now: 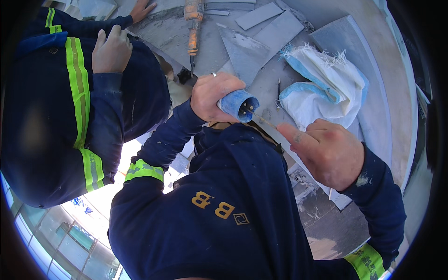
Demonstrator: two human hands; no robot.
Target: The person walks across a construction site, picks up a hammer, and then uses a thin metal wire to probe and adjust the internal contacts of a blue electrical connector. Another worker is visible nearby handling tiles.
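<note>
My left hand [212,95], with a ring on one finger, wraps round a blue round industrial plug [232,105]. Its open end, with several metal pins inside, faces my right hand. My right hand [330,154] is closed on a thin rod-like tool [265,121], and the forefinger lies along it. The rod's far end reaches the mouth of the plug; whether it touches a pin, I cannot tell. My fingers hide the tool's handle.
A co-worker in a dark jacket [42,107] with yellow reflective bands sits close on my left. Ahead lie an orange corded power tool [192,21], cut grey slabs [280,32] and a crumpled white-and-blue woven sack [326,88]. A curved pale wall edge [403,93] runs along the right.
</note>
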